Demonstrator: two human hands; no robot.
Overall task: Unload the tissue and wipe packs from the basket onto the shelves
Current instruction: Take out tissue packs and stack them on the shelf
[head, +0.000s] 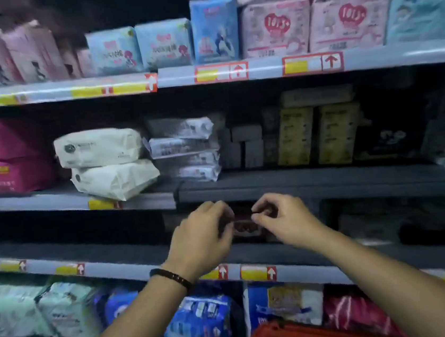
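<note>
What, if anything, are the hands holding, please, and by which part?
Apparently a small dark red pack on the dim shelf: the left hand grips its left edge, the right hand pinches its upper right edge.

The person's left hand [201, 234] and right hand [285, 219] are bare, and so are both forearms, uncovered from the bottom edge of the view up to the wrists. Just behind the left hand's grip, a thin dark bracelet [171, 278] circles the wrist. It is a narrow band that sits snug and runs slantwise across the wrist. Along the stretch on the far side from the grip it carries a row of small brownish segments, slightly glossy, set end to end; their exact make is too small to tell. The stretch nearer the edge of the arm looks plain black. Behind the right hand's grip, the wrist and left forearm [139, 324] and right forearm [388, 274] show only bare arm.
</note>
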